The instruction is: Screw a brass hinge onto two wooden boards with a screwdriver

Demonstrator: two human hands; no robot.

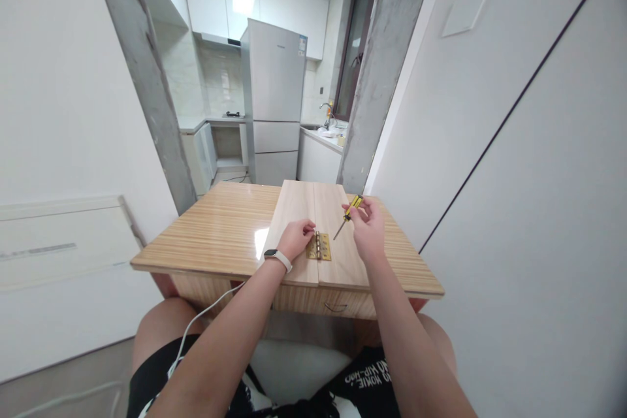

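My right hand [368, 230] grips a screwdriver [353, 208] by its yellow-and-black handle, its thin metal shaft slanting down to the left. The tip hangs just right of a brass hinge [323, 247]. That hinge lies opened flat across the seam between two pale wooden boards, the left board [287, 225] and the right board [337, 274]. At the hinge's upper left edge rests my left hand [296, 238], its fingers curled together; whether a small thing is pinched in them cannot be made out. A band with a dark face circles the left wrist.
Beneath the boards is a striped wooden table [210, 228] with a drawer handle [336, 307] at its front. A white cable [208, 307] runs down by the left leg. White walls stand on both sides, and a refrigerator [277, 78] is beyond the table.
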